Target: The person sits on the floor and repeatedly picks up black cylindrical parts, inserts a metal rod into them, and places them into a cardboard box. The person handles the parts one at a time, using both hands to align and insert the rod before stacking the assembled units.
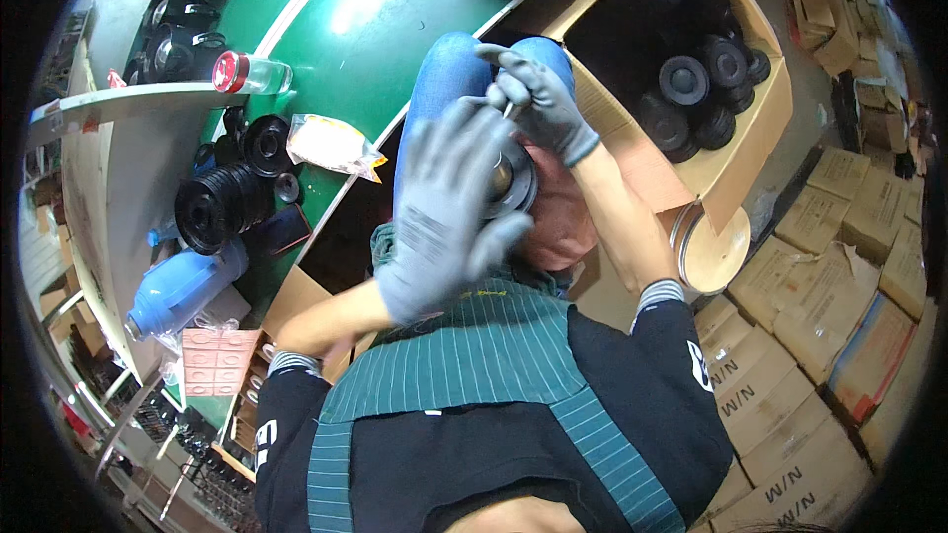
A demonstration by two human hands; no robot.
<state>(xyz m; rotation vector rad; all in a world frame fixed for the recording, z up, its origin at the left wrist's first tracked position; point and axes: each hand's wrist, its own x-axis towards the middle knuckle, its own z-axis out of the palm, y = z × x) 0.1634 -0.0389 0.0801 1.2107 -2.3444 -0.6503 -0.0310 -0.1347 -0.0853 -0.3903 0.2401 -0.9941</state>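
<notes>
A black round part with a brass-coloured centre lies in my lap, on a reddish-brown cloth. My left hand, in a grey glove, is over its left side, blurred, with the fingers stretched out and the thumb apart; it hides part of the black part. Just beyond the part, my gloved right hand is closed, its fingertips pinched together. A small, thin, pale thing shows at those fingertips, too small to name. The left fingertips are close to the right hand; I cannot tell whether they touch.
To the right, an open cardboard box holds several black round parts. A green table at the left bears stacked black discs, a red-lidded jar, a plastic bag and a blue container. Cartons stand at right.
</notes>
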